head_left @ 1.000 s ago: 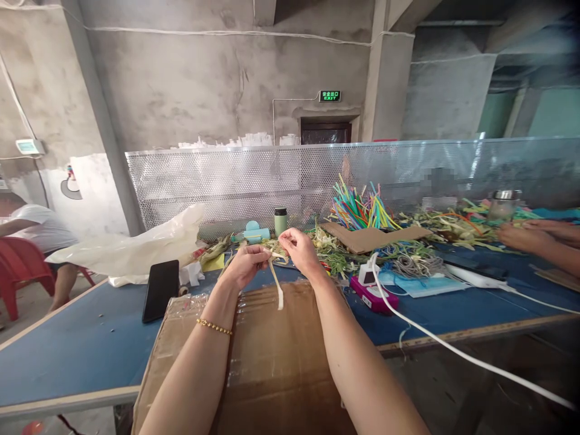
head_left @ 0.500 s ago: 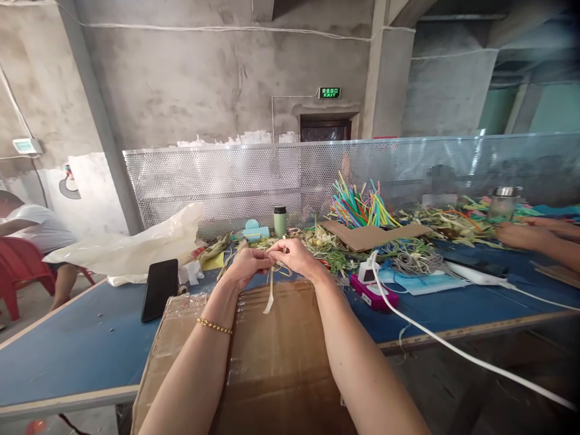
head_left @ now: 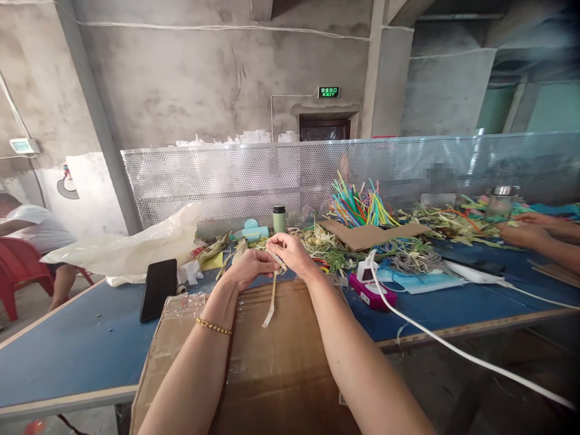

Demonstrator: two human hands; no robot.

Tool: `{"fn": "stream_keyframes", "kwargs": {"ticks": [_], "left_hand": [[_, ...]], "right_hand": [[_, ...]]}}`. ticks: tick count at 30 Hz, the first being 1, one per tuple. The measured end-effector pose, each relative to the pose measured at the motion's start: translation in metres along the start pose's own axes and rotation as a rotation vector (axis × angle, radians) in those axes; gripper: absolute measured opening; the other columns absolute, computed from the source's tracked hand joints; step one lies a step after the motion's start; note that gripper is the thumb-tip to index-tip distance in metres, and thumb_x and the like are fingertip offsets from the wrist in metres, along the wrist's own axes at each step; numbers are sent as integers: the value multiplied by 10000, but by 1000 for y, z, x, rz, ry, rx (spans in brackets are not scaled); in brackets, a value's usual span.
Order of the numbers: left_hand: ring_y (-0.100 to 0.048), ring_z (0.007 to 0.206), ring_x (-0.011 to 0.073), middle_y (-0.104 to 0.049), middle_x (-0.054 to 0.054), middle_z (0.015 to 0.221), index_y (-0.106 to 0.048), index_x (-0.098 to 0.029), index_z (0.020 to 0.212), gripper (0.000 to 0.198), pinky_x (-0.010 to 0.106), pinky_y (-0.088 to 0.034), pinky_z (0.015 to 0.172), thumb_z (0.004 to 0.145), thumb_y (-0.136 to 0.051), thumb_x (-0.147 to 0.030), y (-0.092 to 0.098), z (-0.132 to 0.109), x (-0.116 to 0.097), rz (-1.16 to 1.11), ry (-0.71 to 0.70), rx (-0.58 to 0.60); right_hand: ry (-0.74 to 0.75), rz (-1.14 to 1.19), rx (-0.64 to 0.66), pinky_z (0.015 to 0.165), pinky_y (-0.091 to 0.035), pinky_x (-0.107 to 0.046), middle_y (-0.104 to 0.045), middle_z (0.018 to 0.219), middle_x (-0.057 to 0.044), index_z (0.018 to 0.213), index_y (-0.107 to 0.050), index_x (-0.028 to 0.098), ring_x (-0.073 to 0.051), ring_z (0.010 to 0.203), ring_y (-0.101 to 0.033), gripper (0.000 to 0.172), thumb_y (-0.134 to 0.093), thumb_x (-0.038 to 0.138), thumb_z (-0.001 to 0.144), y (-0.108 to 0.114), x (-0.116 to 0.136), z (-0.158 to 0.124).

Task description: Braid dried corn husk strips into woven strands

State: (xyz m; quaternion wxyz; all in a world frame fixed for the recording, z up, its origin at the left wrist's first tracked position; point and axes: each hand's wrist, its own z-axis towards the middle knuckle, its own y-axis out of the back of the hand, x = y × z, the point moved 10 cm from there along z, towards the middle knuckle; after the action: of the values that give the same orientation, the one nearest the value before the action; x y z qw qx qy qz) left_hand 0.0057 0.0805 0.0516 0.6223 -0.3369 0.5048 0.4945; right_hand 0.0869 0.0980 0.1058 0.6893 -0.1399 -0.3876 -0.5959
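Note:
Above a cardboard box [head_left: 272, 362], my left hand [head_left: 252, 267] pinches a thin pale strip [head_left: 272, 302] that looks like dried husk or straw. One end of the strip hangs down in front of the box. My right hand [head_left: 290, 254] is closed on the same strip just beside the left fingertips, the two hands nearly touching. A gold bead bracelet [head_left: 214, 327] circles my left wrist. Fine detail between the fingertips is too small to make out.
On the blue table [head_left: 77, 344] lie a black phone [head_left: 158, 290], a purple power strip [head_left: 372, 292] with a white cable, and heaped strips [head_left: 326, 244]. A green bottle [head_left: 280, 220], cardboard and coloured pipe cleaners [head_left: 362, 202] stand behind. A co-worker's hands [head_left: 530, 232] are at right.
My right hand has risen slightly and turned at the fingertips. The strip's loose end hangs a little lower and longer. The co-worker's hands at right have shifted slightly.

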Motion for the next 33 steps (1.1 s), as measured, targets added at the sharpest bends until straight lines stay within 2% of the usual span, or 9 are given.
{"fn": "stream_keyframes", "kwargs": {"ticks": [7,10,14,16,18,21,26,33], "left_hand": [[-525,554,97,-643,24,593,-739,-114,649,258,248,-421,579,514,-901,-263,-13,-3,3,50,55,83],[-533,565,93,-649,25,618,-740,-109,667,273,246,-429,588,512,-905,-263,-13,-3,3,16,64,71],[-538,569,92,-641,24,634,-738,-113,673,270,246,-428,581,522,-899,-267,0,-1,1,-59,33,-23],[-524,550,89,-629,24,623,-731,-115,653,249,247,-414,561,545,-886,-278,10,1,0,-72,6,-96],[-505,531,83,-625,25,616,-734,-115,652,229,249,-399,545,560,-872,-272,18,3,2,-60,-13,-147],[-499,529,85,-642,35,630,-749,-110,684,216,254,-396,548,560,-859,-250,22,5,4,-26,-13,-164],[-518,548,98,-637,36,619,-732,-117,636,184,260,-411,564,562,-847,-240,21,3,1,3,-25,-171],[-544,598,110,-642,26,634,-729,-140,623,172,265,-441,613,567,-854,-243,4,0,-4,-12,-32,-70]], "right_hand": [[13,135,-110,597,-423,-241,-573,667,13,771,-631,172,-122,627,-511,226,-667,395,777,7,-1,1],[3,140,-131,591,-426,-239,-581,680,6,790,-632,170,-121,621,-522,265,-669,432,777,8,-5,3],[-118,105,-219,563,-420,-246,-624,731,-23,855,-631,164,-130,613,-556,373,-624,533,805,22,-24,2],[-163,-5,-169,523,-373,-242,-583,635,-10,736,-623,155,-121,558,-516,402,-634,553,795,22,-30,1],[-171,-108,-46,502,-322,-239,-526,550,8,612,-596,152,-108,524,-463,408,-678,523,760,14,-31,0],[-154,-120,73,507,-303,-236,-539,553,15,602,-611,145,-102,535,-447,326,-722,433,706,5,-28,-2],[-89,-24,74,544,-321,-241,-564,578,11,641,-654,136,-107,568,-455,253,-686,378,707,3,-17,0],[-99,87,19,575,-381,-249,-605,615,-5,665,-684,135,-120,604,-497,263,-719,395,674,2,-14,1]]}}
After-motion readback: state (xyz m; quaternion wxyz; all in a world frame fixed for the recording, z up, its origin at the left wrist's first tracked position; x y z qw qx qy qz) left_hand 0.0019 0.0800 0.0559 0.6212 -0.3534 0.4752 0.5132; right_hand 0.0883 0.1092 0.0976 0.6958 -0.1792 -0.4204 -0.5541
